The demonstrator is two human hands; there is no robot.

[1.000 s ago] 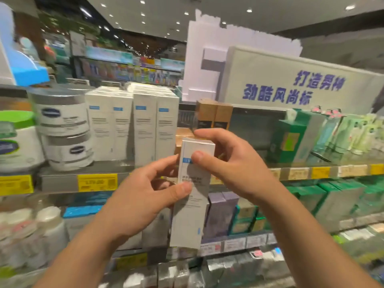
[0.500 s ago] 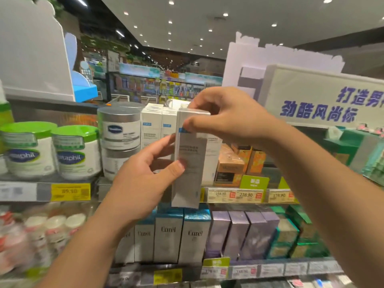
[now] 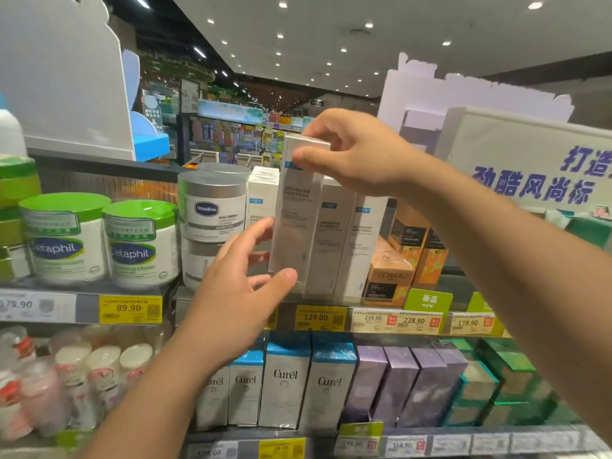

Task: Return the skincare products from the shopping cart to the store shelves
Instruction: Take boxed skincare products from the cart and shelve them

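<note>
Two hands steady one tall white box (image 3: 294, 220) upright at the shelf's (image 3: 231, 309) front edge, above the 129.00 tag (image 3: 319, 317). My right hand (image 3: 357, 154) pinches its top; my left hand (image 3: 238, 293), fingers loosely spread, touches its lower side. Vaseline jars (image 3: 212, 210) stand left, Cetaphil tubs (image 3: 99, 243) beyond; L'Oreal boxes (image 3: 390, 276) right; Curél boxes (image 3: 284, 382) below.

The tall white box (image 3: 296, 207) looks like smooth cardboard with a faint sheen. At nine o'clock from it, the Vaseline jar (image 3: 212, 207) has a brushed-metal-look lid, and the Cetaphil tubs (image 3: 99, 243) are glossy plastic; at four o'clock, orange boxes (image 3: 390, 273) sit in shiny film.
</note>
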